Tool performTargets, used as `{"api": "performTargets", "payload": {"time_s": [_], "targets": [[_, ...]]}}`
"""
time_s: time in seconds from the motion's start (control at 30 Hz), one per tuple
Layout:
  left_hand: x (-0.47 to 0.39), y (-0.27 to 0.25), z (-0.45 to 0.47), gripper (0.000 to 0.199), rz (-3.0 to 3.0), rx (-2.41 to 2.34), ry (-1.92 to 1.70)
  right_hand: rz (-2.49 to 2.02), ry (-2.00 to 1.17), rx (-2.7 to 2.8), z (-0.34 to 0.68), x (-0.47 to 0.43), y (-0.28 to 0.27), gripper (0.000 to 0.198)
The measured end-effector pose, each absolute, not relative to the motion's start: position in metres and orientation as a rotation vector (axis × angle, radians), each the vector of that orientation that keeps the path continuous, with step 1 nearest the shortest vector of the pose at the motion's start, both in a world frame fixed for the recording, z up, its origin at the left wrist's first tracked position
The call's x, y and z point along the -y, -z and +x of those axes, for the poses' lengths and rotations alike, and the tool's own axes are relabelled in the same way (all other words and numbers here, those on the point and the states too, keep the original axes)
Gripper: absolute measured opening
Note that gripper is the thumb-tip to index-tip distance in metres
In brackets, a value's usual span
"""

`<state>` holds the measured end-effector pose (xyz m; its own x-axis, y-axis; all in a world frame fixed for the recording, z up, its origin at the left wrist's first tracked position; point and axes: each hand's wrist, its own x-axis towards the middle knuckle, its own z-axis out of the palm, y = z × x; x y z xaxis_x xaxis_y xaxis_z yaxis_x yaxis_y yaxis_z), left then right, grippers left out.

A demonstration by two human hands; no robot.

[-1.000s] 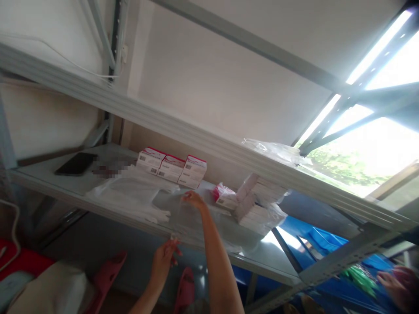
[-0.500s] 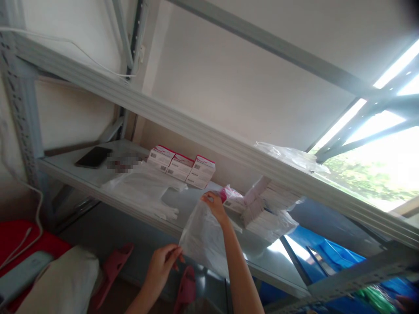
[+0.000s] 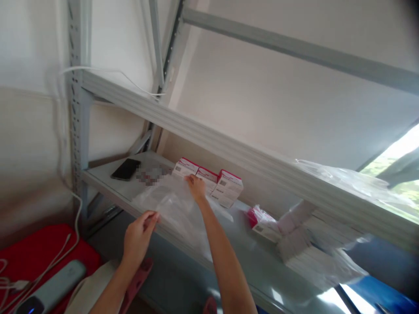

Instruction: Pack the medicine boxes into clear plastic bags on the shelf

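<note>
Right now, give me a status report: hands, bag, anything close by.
Left hand pinching clear bag. Right hand holding it farther back. White-and-red boxes close behind right hand.

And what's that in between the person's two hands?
The head view shows it: a see-through plastic bag spans the stretch from the left hand to the right hand.

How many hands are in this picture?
2: the left hand by the shelf edge, the right hand by the white boxes; both pinch a clear plastic bag. No others show.
</note>
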<state>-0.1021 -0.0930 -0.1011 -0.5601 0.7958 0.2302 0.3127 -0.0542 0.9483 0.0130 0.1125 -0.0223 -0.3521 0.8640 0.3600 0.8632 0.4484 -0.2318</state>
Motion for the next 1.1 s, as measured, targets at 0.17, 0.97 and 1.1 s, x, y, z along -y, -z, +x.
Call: {"api": "performTargets", "payload": {"time_s": [0.17,0.97,1.1], "targets": [[0.073,0.104,-0.144,0.034,1.306,-2.250,-1.542,-1.442,0.004,2.375,-0.050,-0.144,0.051,0.029],[0.040,0.149,-0.149,0.064,1.218,-2.581,-1.647,-1.258,0.276,2.295,-0.082,-0.173,0.107,0.027],[0.034,0.161,-0.143,0.061,1.385,-2.399,-1.745,-1.191,0.278,2.273,-0.088,-0.169,0.100,0.024]]}}
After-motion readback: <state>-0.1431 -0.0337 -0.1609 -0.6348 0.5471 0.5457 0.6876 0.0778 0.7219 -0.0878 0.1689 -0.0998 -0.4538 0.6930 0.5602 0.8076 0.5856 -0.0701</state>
